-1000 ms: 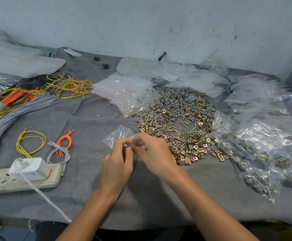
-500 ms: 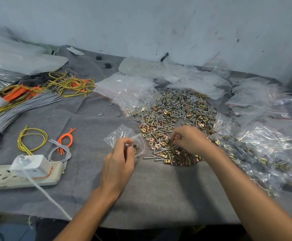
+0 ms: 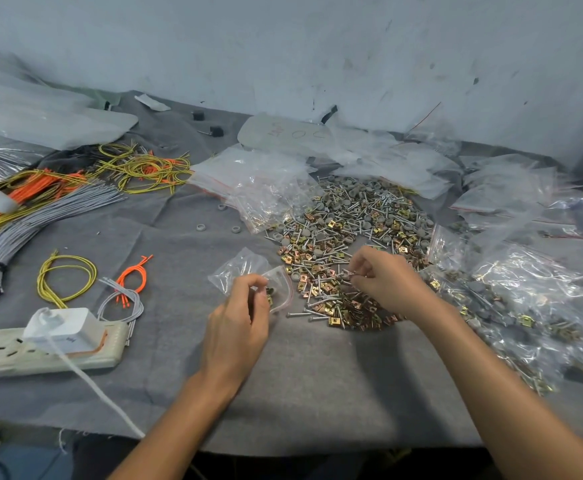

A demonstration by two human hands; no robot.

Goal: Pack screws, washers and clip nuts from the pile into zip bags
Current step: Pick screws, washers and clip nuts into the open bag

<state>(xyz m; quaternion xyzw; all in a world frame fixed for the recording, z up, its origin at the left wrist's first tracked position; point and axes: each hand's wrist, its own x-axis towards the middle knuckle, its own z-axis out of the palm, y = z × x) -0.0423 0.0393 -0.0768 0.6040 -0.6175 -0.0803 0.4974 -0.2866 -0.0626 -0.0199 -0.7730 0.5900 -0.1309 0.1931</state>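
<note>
— What has been changed?
— The right hand [image 3: 385, 284] has been moved off the bag [image 3: 243, 268] to the pile [image 3: 352, 216]; another pick is judged begun.
— And the fingers?
— A small part [image 3: 348, 272], kind not discernible, is pinched by the right fingers [image 3: 361, 266] over the pile's near side. The bag, left of the pile, is pinched at its mouth by the left hand [image 3: 238, 320].

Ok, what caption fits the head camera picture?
Left hand holds a small clear zip bag while right hand pinches a silver screw over the hardware pile.
</note>
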